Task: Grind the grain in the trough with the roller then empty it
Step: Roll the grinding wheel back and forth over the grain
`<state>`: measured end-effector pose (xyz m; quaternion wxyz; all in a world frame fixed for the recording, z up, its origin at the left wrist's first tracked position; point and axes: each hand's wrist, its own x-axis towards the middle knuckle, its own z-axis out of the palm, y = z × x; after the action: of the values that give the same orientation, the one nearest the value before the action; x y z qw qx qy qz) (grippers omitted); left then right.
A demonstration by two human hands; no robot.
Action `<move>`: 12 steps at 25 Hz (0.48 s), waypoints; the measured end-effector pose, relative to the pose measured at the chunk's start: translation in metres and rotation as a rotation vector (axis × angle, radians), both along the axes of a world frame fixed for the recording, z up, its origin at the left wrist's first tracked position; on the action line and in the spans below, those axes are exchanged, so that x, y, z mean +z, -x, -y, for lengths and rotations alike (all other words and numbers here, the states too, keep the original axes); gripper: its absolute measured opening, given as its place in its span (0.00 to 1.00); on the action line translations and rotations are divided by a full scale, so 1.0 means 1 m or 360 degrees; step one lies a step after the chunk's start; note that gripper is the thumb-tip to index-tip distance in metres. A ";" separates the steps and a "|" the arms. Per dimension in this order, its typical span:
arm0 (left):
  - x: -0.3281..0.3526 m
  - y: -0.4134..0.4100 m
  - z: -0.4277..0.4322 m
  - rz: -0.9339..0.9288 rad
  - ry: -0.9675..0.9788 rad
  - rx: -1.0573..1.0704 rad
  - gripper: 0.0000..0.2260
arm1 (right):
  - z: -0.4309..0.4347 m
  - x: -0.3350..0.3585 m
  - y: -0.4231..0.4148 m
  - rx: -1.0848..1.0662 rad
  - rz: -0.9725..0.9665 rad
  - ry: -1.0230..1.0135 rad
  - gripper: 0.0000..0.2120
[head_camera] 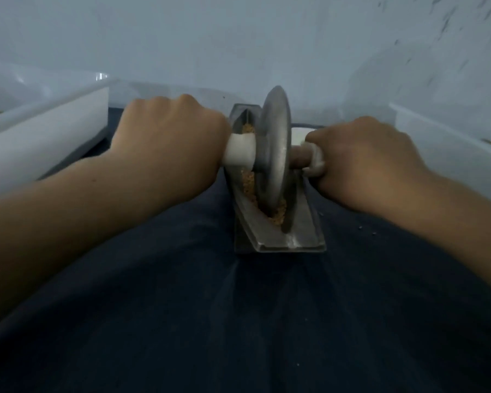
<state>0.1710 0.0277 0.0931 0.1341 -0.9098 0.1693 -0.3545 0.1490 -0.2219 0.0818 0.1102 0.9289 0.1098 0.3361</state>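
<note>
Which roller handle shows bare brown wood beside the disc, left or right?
The right handle, held by the right hand: brown wood shows beside the disc. The left handle, in the left hand, is white there.

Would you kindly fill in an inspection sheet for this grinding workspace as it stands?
Surface: dark blue cloth, wrinkled, under everything.
Job's things: grey metal boat-shaped trough lies on the cloth; grey metal disc roller stands in its groove; tan crushed grain lies beside the disc.
Clutter: a few pale crumbs on the cloth.
Grips: left hand and right hand each curl round an axle handle.
Cables: nothing seen.
Surroundings: left white tray, right white tray, pale wall behind.
</note>
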 end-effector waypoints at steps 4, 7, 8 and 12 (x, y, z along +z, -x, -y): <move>-0.002 -0.043 0.021 -0.0106 -0.0018 0.0158 0.01 | -0.015 0.002 -0.053 -0.0226 -0.0329 -0.0228 0.12; 0.013 -0.064 0.031 -0.0212 0.0029 0.0203 0.07 | -0.026 0.007 -0.079 -0.0242 -0.0419 -0.0369 0.02; 0.014 -0.060 0.032 -0.0207 0.0020 0.0209 0.07 | -0.024 0.006 -0.074 -0.0237 -0.0421 -0.0360 0.02; -0.001 -0.011 0.011 -0.0055 -0.0069 0.0049 0.04 | -0.001 -0.004 -0.022 -0.0055 -0.0176 -0.0100 0.13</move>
<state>0.1825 0.0168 0.0923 0.1563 -0.9152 0.1650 -0.3327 0.1710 -0.2210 0.0778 0.0804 0.9508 0.0891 0.2858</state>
